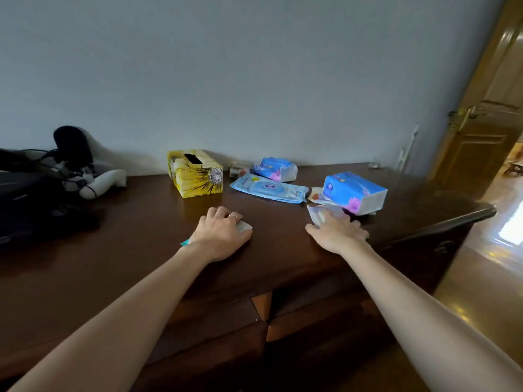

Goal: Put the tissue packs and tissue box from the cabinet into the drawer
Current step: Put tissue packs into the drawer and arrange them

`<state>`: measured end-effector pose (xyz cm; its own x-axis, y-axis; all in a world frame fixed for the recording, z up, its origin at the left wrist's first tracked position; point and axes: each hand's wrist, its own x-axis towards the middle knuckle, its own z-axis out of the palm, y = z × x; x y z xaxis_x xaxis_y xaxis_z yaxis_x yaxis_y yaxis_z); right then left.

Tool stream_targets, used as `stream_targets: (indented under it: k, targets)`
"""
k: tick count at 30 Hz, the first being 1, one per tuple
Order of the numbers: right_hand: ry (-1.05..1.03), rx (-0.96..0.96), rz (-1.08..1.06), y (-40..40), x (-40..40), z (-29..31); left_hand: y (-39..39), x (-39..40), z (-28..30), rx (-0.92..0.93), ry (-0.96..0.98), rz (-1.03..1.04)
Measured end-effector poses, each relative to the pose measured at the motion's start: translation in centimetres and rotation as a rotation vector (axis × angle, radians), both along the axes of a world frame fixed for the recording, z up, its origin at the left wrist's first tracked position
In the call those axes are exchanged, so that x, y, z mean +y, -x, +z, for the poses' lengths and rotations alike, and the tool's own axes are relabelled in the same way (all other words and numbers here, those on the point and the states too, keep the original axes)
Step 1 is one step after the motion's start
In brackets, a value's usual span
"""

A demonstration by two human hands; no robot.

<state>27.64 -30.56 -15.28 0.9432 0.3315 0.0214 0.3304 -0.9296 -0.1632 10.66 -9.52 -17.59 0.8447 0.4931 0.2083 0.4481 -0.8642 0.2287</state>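
Tissue box (195,173), yellow with a flower print and a dark slot on top, stands on the cabinet (119,267) just left of the frame's centre, close to the wall (254,66). To its right lie the packs: a flat blue wipes pack (268,189) in the middle, a crumpled blue-and-pink pack (275,168) behind it near the wall, and a fuller blue pack (355,192) with a pink flower at centre right, resting partly on some small wrappers. A tiny box (239,168) sits between the yellow box and the crumpled pack. The left hand (222,236) lies palm down on the cabinet top below the yellow box, its fingers curled over a small white pack (244,226) of which only a corner shows at the fingertips; a ring is on one finger. The right hand (338,230) reaches palm down, fingers spread and fairly straight, pressing on a pale small pack (319,213) just in front of the fuller blue pack; whether it grips it I cannot tell. Both bare forearms run in from the lower corners. At the far left lie dark gear with cables (34,193) and a white object (103,183). A wooden door (486,131) fills the right edge. Drawer fronts (215,329) appear below the cabinet's edge, closed as far as shown.
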Motion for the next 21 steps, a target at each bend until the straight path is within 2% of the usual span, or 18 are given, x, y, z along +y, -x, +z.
stream_targets:
  k: [2,5,8,12,15,18,21]
  targets:
    - [-0.055,-0.022,0.076,0.9,0.2,0.5,0.7,-0.6,0.1,-0.061,-0.037,0.038]
    - [-0.242,0.064,0.210,3.5,0.7,0.9,2.4,-1.5,0.6,-0.153,-0.015,0.061]
    - [-0.535,0.089,0.347,7.9,0.8,-0.1,5.4,-3.1,1.2,-0.403,0.066,0.113]
    - [-1.016,0.053,0.470,14.7,0.6,-2.8,10.2,-6.7,2.4,-0.798,0.433,0.140]
    - [-1.201,-0.005,0.533,20.3,-0.6,-6.2,14.4,-10.1,1.3,-0.962,0.624,0.128]
    - [-1.258,-0.012,0.564,24.2,-2.7,-11.1,19.4,-13.4,-2.6,-0.975,0.937,0.183]
    - [-1.193,0.191,0.558,26.7,-5.5,-17.2,23.8,-16.5,-8.9,-0.920,1.276,0.270]
